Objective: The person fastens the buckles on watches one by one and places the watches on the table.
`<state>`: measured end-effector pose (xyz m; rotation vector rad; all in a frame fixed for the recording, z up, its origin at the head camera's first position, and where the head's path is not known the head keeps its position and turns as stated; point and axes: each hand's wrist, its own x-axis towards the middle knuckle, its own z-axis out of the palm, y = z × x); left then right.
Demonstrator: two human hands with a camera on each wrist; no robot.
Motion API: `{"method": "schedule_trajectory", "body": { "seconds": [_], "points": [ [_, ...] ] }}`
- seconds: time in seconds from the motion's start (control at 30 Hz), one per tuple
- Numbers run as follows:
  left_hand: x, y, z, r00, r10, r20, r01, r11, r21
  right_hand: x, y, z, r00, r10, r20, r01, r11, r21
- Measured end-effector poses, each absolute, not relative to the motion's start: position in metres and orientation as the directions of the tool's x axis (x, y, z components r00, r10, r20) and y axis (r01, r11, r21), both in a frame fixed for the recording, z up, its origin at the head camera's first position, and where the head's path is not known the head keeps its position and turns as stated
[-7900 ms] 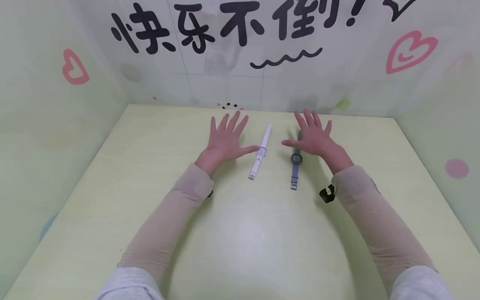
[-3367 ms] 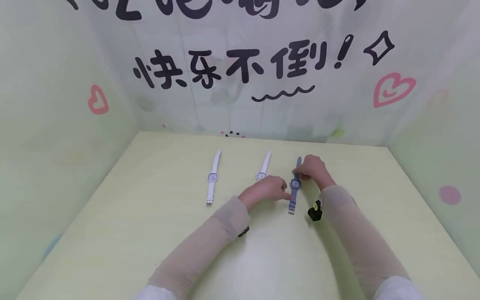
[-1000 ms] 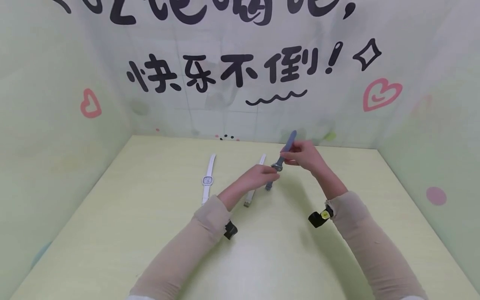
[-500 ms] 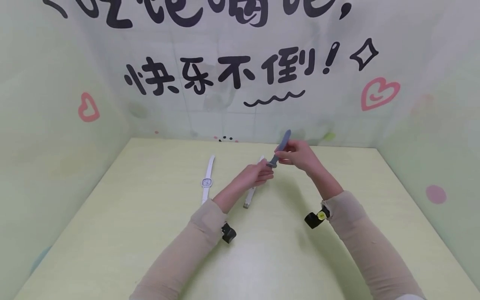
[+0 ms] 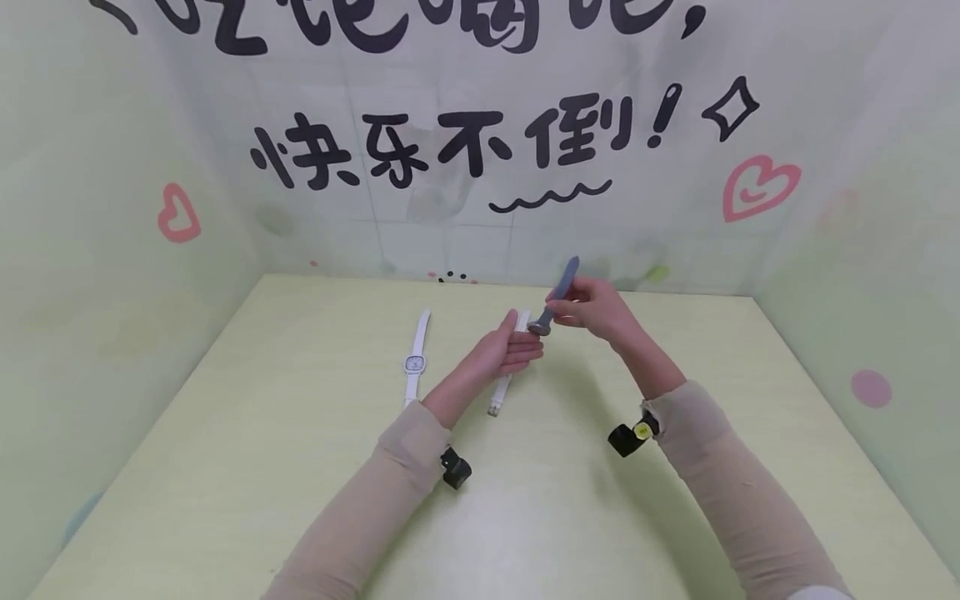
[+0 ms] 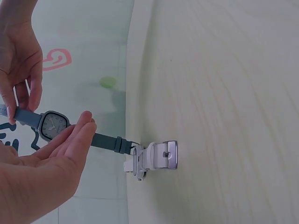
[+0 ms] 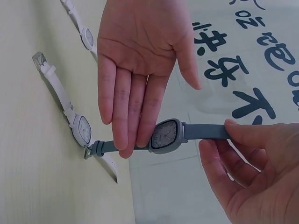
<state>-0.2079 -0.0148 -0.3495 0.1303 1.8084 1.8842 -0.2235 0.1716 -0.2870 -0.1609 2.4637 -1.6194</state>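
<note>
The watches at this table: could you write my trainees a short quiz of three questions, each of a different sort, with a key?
1. Multiple choice: which hand pinches the strap of the blue-grey watch? A) the left B) the right C) neither
2. True or false: the left hand is balled into a fist.
3. Fill in: ___ white watches lie on the table.

Key:
1. B, the right hand.
2. False; its fingers are extended.
3. Two; the left hand partly hides one of them in the head view.
</note>
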Motion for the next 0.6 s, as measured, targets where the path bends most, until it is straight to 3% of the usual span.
{"method": "schedule_trajectory", "body": {
  "seconds": [0.6],
  "points": [
    [-0.2097, -0.0161, -0.3533, -0.840, 0.451, -0.302, -0.373, -0.077, 0.924, -0.2195, 0.1732, -0.2820, -0.964, -0.260, -0.046, -0.028, 0.274, -0.961]
  ]
}}
